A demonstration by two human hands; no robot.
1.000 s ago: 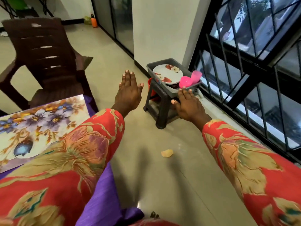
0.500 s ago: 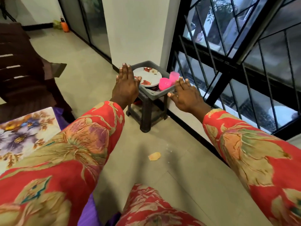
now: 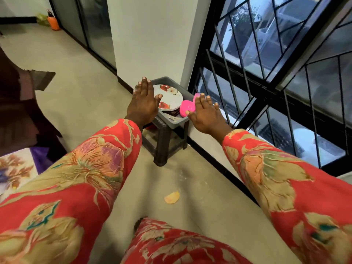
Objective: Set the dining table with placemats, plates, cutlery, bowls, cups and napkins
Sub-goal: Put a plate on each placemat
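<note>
Grey tub (image 3: 172,121) atop stool (image 3: 162,143), prob. plastic.

Home interior, I read it as dining area. Cues: tiled floor (image 3: 80,88), barred window (image 3: 276,73) with black grille, glass sliding doors (image 3: 91,29), brown plastic chair (image 3: 21,103), floral placemat (image 3: 13,170) on purple-clothed table corner. Grey tub (image 3: 171,121) of floral plates (image 3: 169,98) and pink cups (image 3: 185,107) on low plastic stool (image 3: 163,141). Domestic, not commercial.
</note>
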